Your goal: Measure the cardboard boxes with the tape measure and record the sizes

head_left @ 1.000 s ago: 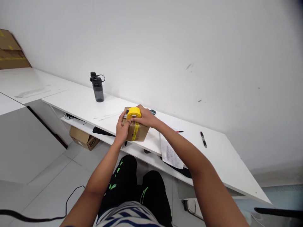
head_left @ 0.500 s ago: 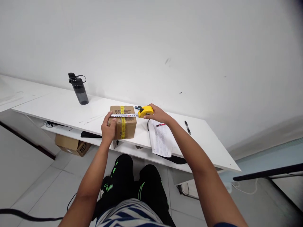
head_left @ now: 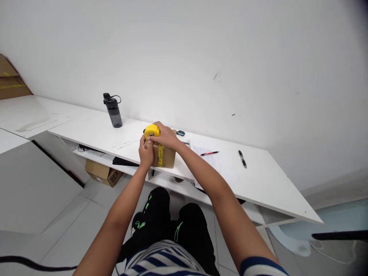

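A small cardboard box [head_left: 168, 158] with a yellow tape strip sits at the front edge of the white desk. Above its top left part is a yellow tape measure [head_left: 151, 131], gripped in my right hand [head_left: 166, 137]. My left hand [head_left: 146, 154] is closed at the box's left side, thumb toward the front, right under the tape measure. My hands nearly touch and cover much of the box's top. No drawn-out blade shows.
A dark water bottle [head_left: 114, 113] stands toward the wall. A red pen [head_left: 209, 153] lies on white paper [head_left: 198, 148], with a black pen [head_left: 242, 158] farther right. Behind the box is a small dark object [head_left: 180, 133]. An SF carton [head_left: 100, 173] sits below the desk.
My right hand has brought the tape measure left, from the box's right side to its left end beside my left hand. The blade stretched across the box top has gone from view. The view shifted left.
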Demonstrator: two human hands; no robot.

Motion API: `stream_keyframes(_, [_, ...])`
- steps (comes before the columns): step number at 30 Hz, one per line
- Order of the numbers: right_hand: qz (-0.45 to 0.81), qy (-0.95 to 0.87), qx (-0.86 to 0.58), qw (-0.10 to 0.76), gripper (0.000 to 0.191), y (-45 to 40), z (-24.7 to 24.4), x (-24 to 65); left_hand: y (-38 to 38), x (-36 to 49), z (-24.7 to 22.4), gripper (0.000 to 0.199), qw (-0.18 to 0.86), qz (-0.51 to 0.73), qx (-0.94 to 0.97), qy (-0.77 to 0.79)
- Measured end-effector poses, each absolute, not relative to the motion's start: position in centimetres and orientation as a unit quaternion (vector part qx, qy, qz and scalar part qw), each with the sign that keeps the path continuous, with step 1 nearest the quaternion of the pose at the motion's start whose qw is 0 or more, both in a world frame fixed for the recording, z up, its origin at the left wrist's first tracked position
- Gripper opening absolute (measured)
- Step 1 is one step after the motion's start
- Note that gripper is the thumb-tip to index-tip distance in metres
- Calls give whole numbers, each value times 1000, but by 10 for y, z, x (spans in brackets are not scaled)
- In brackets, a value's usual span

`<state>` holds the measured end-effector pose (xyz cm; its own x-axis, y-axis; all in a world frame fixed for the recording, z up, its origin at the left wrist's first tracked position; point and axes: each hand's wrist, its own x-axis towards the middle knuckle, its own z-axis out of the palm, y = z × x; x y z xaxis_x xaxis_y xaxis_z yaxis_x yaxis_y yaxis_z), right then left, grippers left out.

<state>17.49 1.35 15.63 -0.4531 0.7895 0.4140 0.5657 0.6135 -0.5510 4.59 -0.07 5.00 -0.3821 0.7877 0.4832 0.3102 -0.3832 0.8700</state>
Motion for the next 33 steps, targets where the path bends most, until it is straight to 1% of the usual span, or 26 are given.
stream_keyframes(2, [103, -832, -403, 367, 47, 12, 155, 168, 4, 43, 52, 62, 118, 659, 509, 541])
stream_keyframes(4, [52, -817, -388, 423, 47, 2, 149, 174, 1, 45, 55, 72, 44, 679, 499, 536])
stream_keyframes(6, [41, -779, -388, 491, 55, -17, 135, 189, -16, 57, 58, 76, -6, 706, 503, 499])
stream_keyframes(7, [48, -751, -398, 525, 61, -29, 125, 198, -28, 67, 57, 77, 2, 723, 503, 474])
stream_keyframes(8, [63, -720, -410, 556, 69, -43, 114, 208, -42, 78, 56, 77, 47, 734, 511, 445])
stream_keyframes(9, [84, -693, -417, 583, 75, -56, 102, 218, -56, 91, 54, 76, 118, 737, 524, 410])
stream_keyframes(10, [112, -674, -417, 600, 80, -68, 91, 229, -68, 104, 51, 73, 213, 712, 553, 376])
stream_keyframes(11, [157, -670, -412, 597, 81, -79, 80, 241, -77, 118, 47, 69, 291, 689, 559, 357])
stream_keyframes(12, [212, -672, -408, 580, 80, -87, 71, 255, -82, 131, 44, 66, 355, 665, 557, 348])
stream_keyframes(14, [316, -678, -419, 515, 74, -94, 59, 288, -79, 158, 39, 61, 434, 626, 538, 361])
stream_keyframes(15, [342, -679, -436, 481, 71, -94, 56, 307, -70, 170, 36, 60, 455, 611, 530, 372])
stream_keyframes(17, [321, -678, -495, 438, 61, -83, 51, 347, -44, 194, 32, 55, 472, 575, 548, 384])
stream_keyframes(19, [231, -677, -569, 406, 46, -61, 47, 387, -14, 213, 26, 48, 440, 524, 612, 396])
stream_keyframes(20, [185, -673, -610, 376, 43, -47, 45, 404, 0, 220, 22, 43, 405, 493, 649, 414])
stream_keyframes(21, [140, -669, -653, 326, 44, -31, 43, 418, 12, 226, 18, 41, 369, 458, 682, 434])
stream_keyframes(23, [68, -669, -713, 200, 47, 2, 40, 438, 29, 232, 10, 40, 306, 395, 729, 468])
stream_keyframes(25, [47, -673, -725, 142, 41, 31, 37, 446, 37, 233, 5, 42, 275, 356, 749, 487])
stream_keyframes(27, [44, -680, -718, 139, 30, 51, 36, 447, 40, 232, 3, 43, 267, 340, 754, 494])
stream_keyframes(29, [35, -684, -714, 149, 23, 59, 34, 444, 40, 232, 3, 43, 253, 326, 766, 494])
stream_keyframes(31, [24, -679, -715, 164, 24, 54, 31, 443, 40, 233, 5, 44, 229, 304, 784, 491])
stream_keyframes(32, [21, -673, -715, 185, 28, 49, 28, 443, 40, 234, 6, 45, 219, 294, 790, 492])
stream_keyframes(33, [28, -665, -711, 229, 31, 42, 24, 443, 41, 235, 6, 45, 212, 288, 792, 495])
